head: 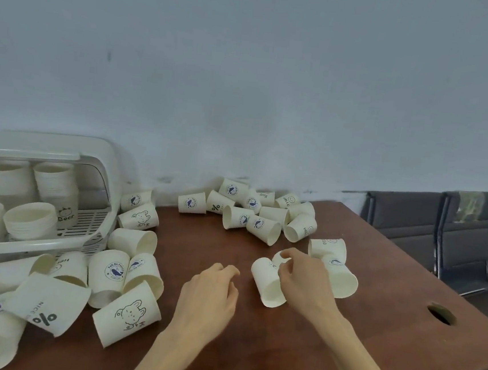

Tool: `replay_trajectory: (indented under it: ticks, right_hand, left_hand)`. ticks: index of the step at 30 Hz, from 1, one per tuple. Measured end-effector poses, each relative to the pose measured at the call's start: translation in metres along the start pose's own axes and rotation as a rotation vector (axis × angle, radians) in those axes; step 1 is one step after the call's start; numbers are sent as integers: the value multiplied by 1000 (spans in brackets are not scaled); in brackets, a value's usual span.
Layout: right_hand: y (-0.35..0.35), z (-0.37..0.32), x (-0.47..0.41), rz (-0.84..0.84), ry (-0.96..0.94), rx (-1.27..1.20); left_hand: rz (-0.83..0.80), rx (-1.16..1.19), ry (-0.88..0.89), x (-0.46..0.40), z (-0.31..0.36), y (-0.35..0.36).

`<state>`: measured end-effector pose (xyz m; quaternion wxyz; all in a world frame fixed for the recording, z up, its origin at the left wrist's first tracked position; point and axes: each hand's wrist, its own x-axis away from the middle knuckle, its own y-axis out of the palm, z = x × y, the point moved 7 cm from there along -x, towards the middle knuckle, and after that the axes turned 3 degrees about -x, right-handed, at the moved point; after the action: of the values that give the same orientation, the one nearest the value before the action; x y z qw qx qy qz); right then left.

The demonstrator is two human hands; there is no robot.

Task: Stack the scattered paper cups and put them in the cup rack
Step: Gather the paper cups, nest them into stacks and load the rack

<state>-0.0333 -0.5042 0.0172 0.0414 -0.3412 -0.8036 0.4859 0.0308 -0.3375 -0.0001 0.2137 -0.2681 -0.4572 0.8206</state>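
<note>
Rack (pixel 98 200) at left holds four stacks (partly filled); many cups lie scattered. Right hand (pixel 302 283) pinches a cup (pixel 266 285) lying mid-table; left hand (pixel 208 297) hovers, fingers loosely curled, empty.

Both hands (pixel 210 295) (pixel 302 283) forward, fingers curled

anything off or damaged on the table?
Loose white paper cups lie tipped on the brown wooden table; none looks crushed. An oval hole cuts the tabletop near its right edge.
</note>
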Motion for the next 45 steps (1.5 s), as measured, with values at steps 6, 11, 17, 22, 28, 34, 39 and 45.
replay_trajectory:
  ticks: [6, 11, 17, 22, 28, 34, 39, 45]
  right_hand:
    - [20, 2, -64, -40, 75, 40]
    - [41, 14, -120, -85, 165, 151]
    - [65, 28, -155, -176, 319, 156]
    - [80, 39, -172, -141, 411, 98]
    - [84, 47, -181, -61, 459, 32]
    - [87, 47, -191, -17, 377, -38]
    - [84, 42, -186, -7, 242, 4]
    - [79, 37, -177, 2, 114, 130]
  left_hand:
    - [-8, 38, -17, -21, -9, 13]
    - [-15, 45, -15, -48, -14, 21]
    - [-19, 36, -10, -82, -17, 31]
    - [-31, 32, -16, -102, -21, 42]
    - [-61, 43, -42, -115, -22, 56]
    - [-94, 175, -195, -135, -33, 66]
    - [-106, 224, -333, -171, -48, 79]
    - [-102, 297, -473, -207, -64, 101]
